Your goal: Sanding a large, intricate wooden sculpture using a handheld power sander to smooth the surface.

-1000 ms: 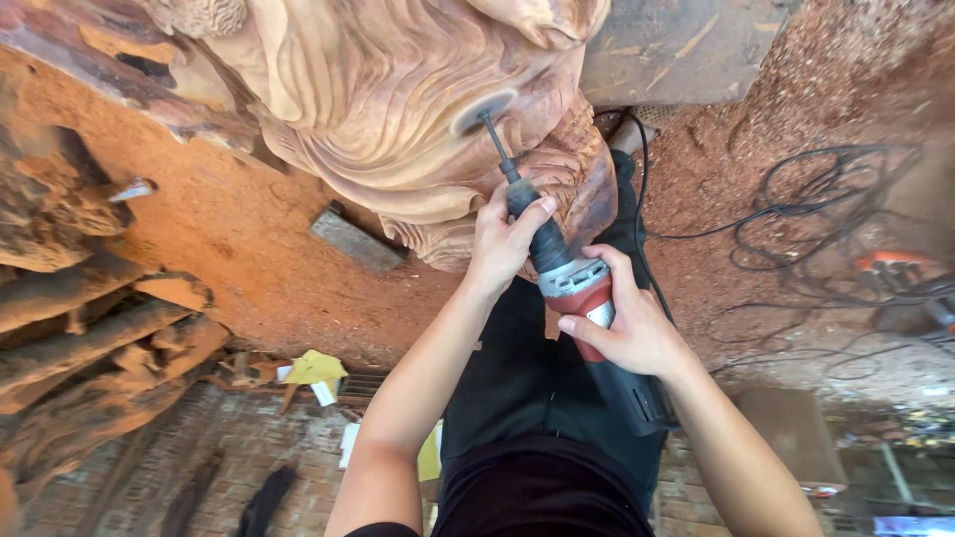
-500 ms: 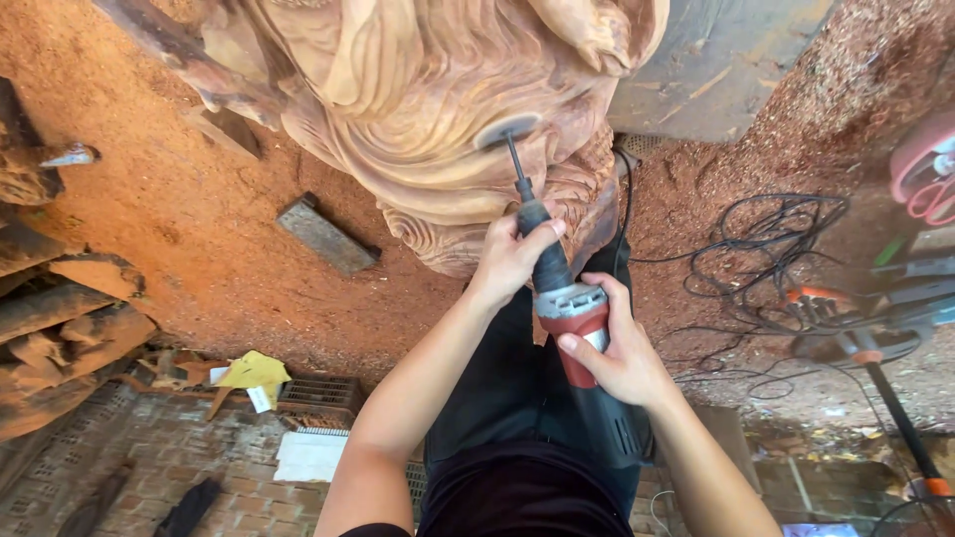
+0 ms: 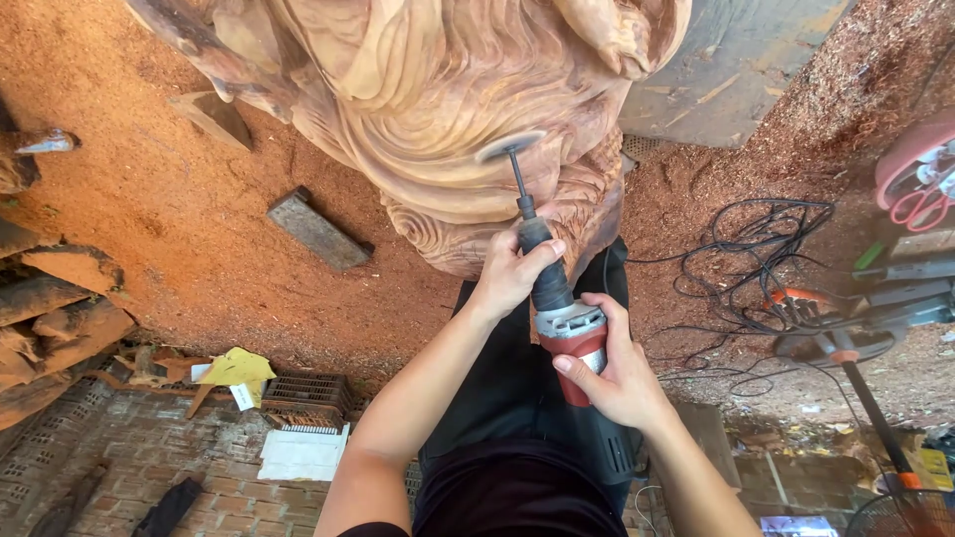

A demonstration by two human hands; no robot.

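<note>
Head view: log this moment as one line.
left hand: grips grinder neck | right hand: holds red grinder body | disc: on carved wood sculpture

Landmark: we place all things by the big wood carving (image 3: 448, 109).
Tool: our grinder (image 3: 557, 308) is just below the carving, its disc touching the wood.
Hands: our left hand (image 3: 512, 273) is nearer the carving, our right hand (image 3: 617, 373) behind it.
Left: a wood block (image 3: 316, 231) on the sawdust floor (image 3: 129, 229).
Right: tangled cables (image 3: 756, 249).
Top right: a flat board (image 3: 726, 70).
</note>
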